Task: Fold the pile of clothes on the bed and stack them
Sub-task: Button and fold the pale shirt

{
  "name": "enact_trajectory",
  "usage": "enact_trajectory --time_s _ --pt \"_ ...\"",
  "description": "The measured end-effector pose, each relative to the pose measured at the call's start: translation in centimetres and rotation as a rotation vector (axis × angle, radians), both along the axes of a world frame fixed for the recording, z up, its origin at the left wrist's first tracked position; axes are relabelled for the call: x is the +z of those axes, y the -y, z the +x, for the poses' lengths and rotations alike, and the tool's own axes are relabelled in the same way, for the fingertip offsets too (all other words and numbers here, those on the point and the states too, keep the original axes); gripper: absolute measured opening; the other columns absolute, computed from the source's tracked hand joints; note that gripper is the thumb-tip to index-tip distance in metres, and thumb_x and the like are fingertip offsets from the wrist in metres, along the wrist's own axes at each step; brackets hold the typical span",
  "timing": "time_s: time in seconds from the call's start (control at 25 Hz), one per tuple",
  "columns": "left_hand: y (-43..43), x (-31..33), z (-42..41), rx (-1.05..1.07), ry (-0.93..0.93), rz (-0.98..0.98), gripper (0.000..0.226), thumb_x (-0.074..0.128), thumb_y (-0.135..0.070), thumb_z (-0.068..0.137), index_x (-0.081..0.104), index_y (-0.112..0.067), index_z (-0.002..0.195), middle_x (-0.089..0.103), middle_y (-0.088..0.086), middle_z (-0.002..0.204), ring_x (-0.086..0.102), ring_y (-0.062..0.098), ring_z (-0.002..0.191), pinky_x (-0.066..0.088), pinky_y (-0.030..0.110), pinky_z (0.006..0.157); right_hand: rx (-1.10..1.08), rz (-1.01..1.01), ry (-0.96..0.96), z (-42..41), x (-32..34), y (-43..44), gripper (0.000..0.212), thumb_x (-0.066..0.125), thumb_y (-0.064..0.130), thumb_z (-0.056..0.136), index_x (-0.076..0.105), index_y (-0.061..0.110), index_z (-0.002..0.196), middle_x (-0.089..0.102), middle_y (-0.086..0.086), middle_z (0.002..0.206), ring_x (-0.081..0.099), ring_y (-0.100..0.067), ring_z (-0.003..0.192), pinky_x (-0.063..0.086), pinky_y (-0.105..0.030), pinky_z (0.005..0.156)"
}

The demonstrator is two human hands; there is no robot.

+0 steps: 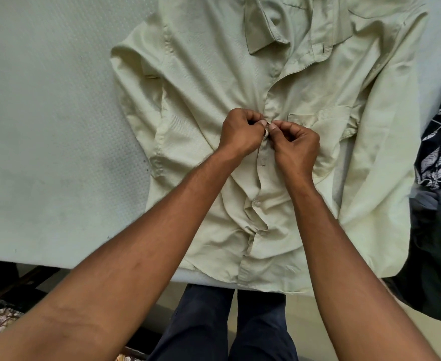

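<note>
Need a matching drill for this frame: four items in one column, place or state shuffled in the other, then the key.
1. pale shirt
2. collar
3. dark printed garment
4. left hand

A. at the right edge of view, beside the shirt
B. pinches the button placket mid-shirt
C. far end of the shirt, top of view
D. spread front-up on the bed

Pairs: 1-D, 2-C, 3-A, 4-B
</note>
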State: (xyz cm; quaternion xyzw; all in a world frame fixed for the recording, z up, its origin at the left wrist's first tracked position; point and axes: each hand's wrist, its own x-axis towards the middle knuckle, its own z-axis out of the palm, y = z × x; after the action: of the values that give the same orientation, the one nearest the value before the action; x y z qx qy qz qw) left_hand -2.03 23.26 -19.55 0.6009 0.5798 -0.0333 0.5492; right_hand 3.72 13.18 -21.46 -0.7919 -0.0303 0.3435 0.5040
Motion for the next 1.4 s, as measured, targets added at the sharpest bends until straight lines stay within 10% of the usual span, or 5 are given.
enact_trajectory --time_s 0.32,0.44,0.84,1.08,1.4 --pt "2.0 0.7 0.5 0.111 0.097 0.097 0.025 0.055 0.004 0.081 0.068 -0.017 0.076 0.07 -0.004 0.075 0.069 0.014 0.077 0.06 0.034 0.079 0.103 -0.128 -0.013 1.2 0.0 -0.8 0.009 0.074 0.021 0.086 0.082 0.02 0.083 0.076 0.007 0.072 0.073 -0.009 0.07 0.062 -0.039 0.075" --pt "2.0 1.1 1.3 0.043 0.088 0.129 0.02 0.057 0.0 0.085 0.066 -0.016 0.093 0.07 -0.006 0.087 0.067 0.008 0.083 0.055 0.02 0.078 0.112 -0.156 0.023 1.0 -0.1 -0.8 0.021 0.073 0.023 0.086 0.074 0.027 0.066 0.068 0.012 0.059 0.062 -0.002 0.058 0.054 -0.031 0.063" --pt "2.6 0.0 -1.7 -0.081 0.019 0.334 0.023 0.066 -0.022 0.088 0.075 -0.013 0.107 0.075 -0.003 0.096 0.07 0.007 0.087 0.058 0.033 0.083 0.066 -0.124 0.013 0.6 0.8 -0.8 0.009 0.076 0.018 0.087 0.082 0.016 0.094 0.075 0.013 0.08 0.072 0.001 0.078 0.06 -0.028 0.082" --pt "1.1 0.4 -2.3 -0.145 0.106 0.27 0.021 0.062 -0.012 0.093 0.08 -0.017 0.103 0.078 -0.007 0.089 0.071 0.0 0.08 0.058 0.021 0.076 0.006 -0.103 -0.003 0.0 2.1 -1.1 0.021 0.08 0.038 0.086 0.081 0.018 0.08 0.073 0.01 0.066 0.069 0.002 0.064 0.053 -0.016 0.066" --pt "0.7 0.1 -1.9 -0.189 0.077 0.266 0.018 0.073 -0.018 0.088 0.078 -0.014 0.104 0.077 -0.006 0.094 0.07 -0.002 0.084 0.057 0.018 0.082 0.01 -0.146 -0.007 0.9 1.8 -0.2 0.015 0.073 0.021 0.085 0.077 0.016 0.071 0.071 0.002 0.06 0.071 -0.019 0.062 0.06 -0.034 0.069"
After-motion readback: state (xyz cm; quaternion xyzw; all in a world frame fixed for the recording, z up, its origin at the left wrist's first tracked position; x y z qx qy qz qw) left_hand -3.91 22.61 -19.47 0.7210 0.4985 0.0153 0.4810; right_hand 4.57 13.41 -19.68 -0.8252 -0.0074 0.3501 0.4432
